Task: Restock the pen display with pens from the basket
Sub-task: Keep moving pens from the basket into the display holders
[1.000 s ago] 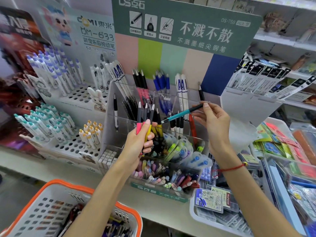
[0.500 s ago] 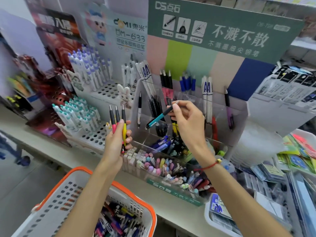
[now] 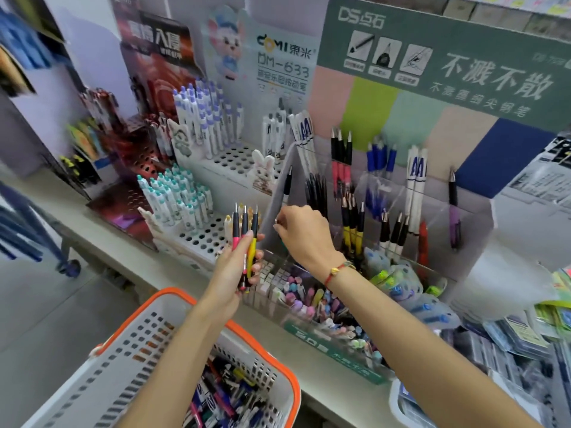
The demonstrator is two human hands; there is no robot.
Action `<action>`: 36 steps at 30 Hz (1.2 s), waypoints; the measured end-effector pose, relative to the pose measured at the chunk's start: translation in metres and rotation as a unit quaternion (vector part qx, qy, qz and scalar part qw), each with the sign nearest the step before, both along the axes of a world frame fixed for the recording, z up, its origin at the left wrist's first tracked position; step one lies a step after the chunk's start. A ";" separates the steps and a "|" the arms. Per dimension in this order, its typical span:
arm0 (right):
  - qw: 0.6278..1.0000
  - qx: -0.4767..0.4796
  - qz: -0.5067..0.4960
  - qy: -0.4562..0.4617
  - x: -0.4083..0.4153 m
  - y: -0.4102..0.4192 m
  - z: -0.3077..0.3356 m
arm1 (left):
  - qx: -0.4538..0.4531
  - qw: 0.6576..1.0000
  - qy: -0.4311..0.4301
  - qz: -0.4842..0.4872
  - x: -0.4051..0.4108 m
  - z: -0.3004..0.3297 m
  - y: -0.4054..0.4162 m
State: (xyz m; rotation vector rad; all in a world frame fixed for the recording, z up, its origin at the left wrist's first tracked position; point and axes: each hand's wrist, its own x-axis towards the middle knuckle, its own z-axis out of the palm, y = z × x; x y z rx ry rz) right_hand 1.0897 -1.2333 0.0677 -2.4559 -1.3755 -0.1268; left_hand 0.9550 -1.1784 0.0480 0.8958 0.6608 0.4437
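My left hand [image 3: 238, 273] grips a bunch of three pens [image 3: 244, 239] upright, with pink and yellow barrels and black tops. My right hand [image 3: 304, 234] is curled at the left end of the clear pen display [image 3: 432, 211], pinching a teal pen whose barrel is mostly hidden behind the hand. The display holds black, blue, white, red and purple pens in clear tiers. The white basket [image 3: 129, 350] with an orange rim sits at the bottom left, with loose pens [image 3: 228, 396] in it.
A white perforated stand [image 3: 216, 236] with teal-capped and purple-capped pens stands left of the display. A clear tray of pastel pens [image 3: 324, 304] lies below my right wrist. Packaged goods [image 3: 509, 335] pile up at the right. The grey shelf edge [image 3: 148, 267] runs diagonally.
My right hand has carried the teal pen down and left to the display's left end, where the hand now hides it. My left hand keeps its three pens. The view has swung left.
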 end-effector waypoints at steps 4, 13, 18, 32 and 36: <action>0.997 -0.065 -0.014 -0.045 -0.002 0.010 -0.008 | -0.060 0.998 -0.024 -0.014 0.000 0.001 0.000; 0.998 0.054 -0.027 0.034 -0.003 -0.001 0.009 | -0.047 0.998 -0.029 -0.008 -0.003 0.001 0.000; 0.942 0.147 -0.037 0.299 -0.015 -0.032 0.021 | 0.021 0.996 0.006 -0.082 0.003 0.007 -0.011; 0.896 0.403 -0.178 0.058 0.046 -0.124 0.038 | -0.061 0.986 -0.041 -0.153 0.047 0.012 -0.046; 0.939 0.310 -0.147 0.001 0.047 -0.117 0.037 | -0.095 0.982 -0.060 -0.153 0.050 0.016 -0.052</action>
